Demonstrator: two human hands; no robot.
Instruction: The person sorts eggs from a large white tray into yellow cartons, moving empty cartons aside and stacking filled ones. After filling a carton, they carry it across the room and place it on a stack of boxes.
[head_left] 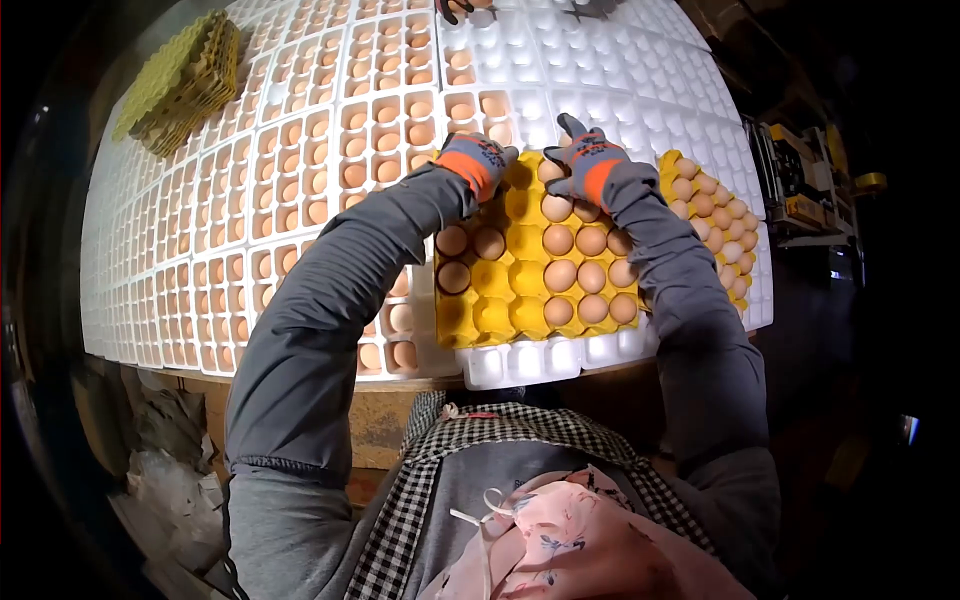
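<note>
A yellow egg tray [490, 308] lies on the white foam trays, with brown eggs [560, 275] in its right columns, a few at its left and bare cups between. My left hand [482, 163], in a grey and orange glove, is at the tray's top left edge, beside eggs in a white tray [525, 118]; its fingers are bent and what they hold, if anything, is hidden. My right hand [590, 160], gloved alike, is over the tray's top right, thumb and forefinger apart, close to an egg [551, 170].
Egg-filled white trays [290, 175] cover the left side. A stack of yellow trays [180, 85] stands at the upper left, another yellow tray with eggs [712, 208] at the right. Another person's gloved hand [455, 10] shows at the top edge.
</note>
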